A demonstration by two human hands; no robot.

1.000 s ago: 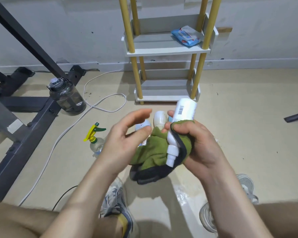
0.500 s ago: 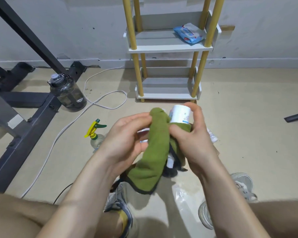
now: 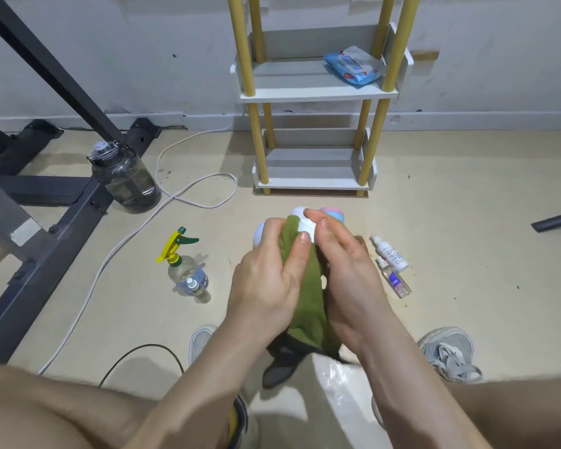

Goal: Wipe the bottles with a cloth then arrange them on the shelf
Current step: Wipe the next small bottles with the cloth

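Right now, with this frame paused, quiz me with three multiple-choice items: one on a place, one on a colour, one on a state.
1. The blue wipes pack lies: A) on the bottom shelf B) on the upper shelf C) under the metal frame.
2. The cloth is: A) red B) white C) green.
3. The two small bottles on the right are: A) lying on the floor B) standing upright C) stacked.
Answers: B, it sits at that shelf's right end; C, olive-green fabric shows; A, both lie flat on their sides.
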